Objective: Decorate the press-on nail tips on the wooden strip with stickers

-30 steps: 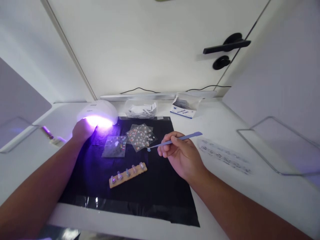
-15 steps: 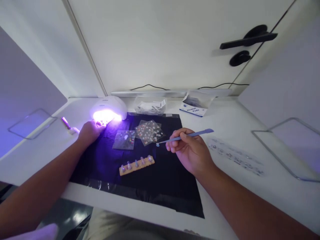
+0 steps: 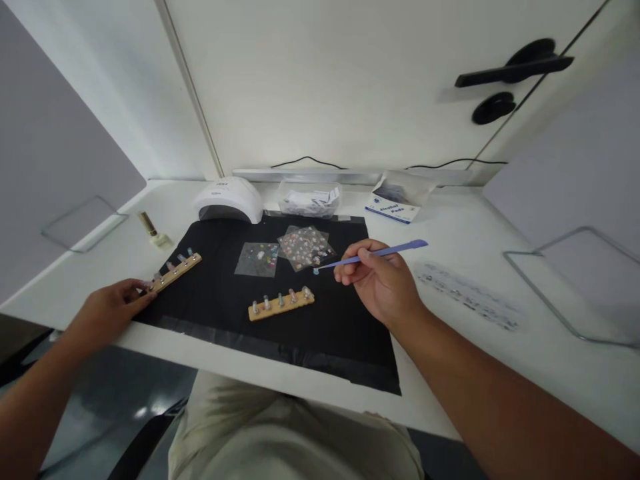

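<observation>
Nail strip (image 3: 176, 272) lies at the left of the black mat (image 3: 345, 347), its near end apparently pinched by the fingers of the left hand (image 3: 110, 308); those of the right hand (image 3: 383, 280) are clamped on a purple tool (image 3: 403, 249). Tips stand along it and the second strip (image 3: 281, 307), so mounting looks done. A small pale piece (image 3: 316, 271) by the tool's point sits on neither (that part seems left); whether tool and piece touch, I cannot tell. The left hand hides the near end; the tips' finish is too small to judge.
</observation>
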The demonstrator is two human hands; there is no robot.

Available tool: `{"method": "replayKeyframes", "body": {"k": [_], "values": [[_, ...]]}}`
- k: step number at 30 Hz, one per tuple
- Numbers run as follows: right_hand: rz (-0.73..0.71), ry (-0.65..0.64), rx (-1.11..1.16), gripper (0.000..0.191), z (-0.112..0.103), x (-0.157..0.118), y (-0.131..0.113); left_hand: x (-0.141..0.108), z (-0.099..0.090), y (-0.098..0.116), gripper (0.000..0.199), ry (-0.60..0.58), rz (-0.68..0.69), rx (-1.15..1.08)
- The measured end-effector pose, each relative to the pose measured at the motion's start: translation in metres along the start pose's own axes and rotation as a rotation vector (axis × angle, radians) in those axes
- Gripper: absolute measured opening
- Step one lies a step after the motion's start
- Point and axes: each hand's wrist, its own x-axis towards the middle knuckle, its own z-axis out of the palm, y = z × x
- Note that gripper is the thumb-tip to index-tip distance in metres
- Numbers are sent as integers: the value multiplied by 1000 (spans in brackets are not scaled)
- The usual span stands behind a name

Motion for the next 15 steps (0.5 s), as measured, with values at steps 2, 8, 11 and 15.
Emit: {"method": "replayKeyframes", "body": {"k": [2, 8, 11, 15], "values": [[-9, -5, -36, 18, 0, 0, 1, -3, -4, -6, 23, 0, -13, 0], [-46, -14, -147, 13, -2, -1, 5, -8, -13, -15, 28, -24, -38, -5], [-74, -21, -200, 11, -5, 0, 5, -10, -16, -21, 29, 3, -35, -8], [-95, -31, -242, 9, -10, 0, 5, -14, -17, -25, 27, 177, -79, -3]]}}
